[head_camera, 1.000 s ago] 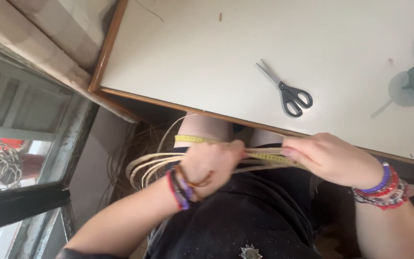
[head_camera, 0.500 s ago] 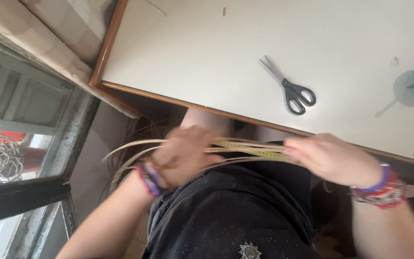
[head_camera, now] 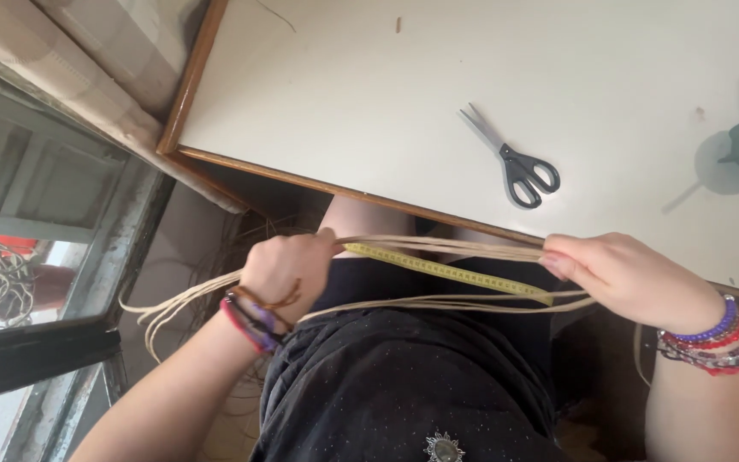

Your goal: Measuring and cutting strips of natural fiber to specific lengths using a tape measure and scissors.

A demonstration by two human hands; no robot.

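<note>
Below the white worktop's [head_camera: 369, 103] edge, over the lap, both grips clenched a bundle of pale, thin, springy cane strands [head_camera: 438, 248] and yellow measuring tape [head_camera: 446, 272], left hand [head_camera: 288, 269] and right hand [head_camera: 626, 278] at opposite ends; it looked light, best pinched near the ends.

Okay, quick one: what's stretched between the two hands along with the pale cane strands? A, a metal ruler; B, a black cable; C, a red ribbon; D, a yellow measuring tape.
D: a yellow measuring tape runs from the left hand toward the right hand beside the strands.
</note>
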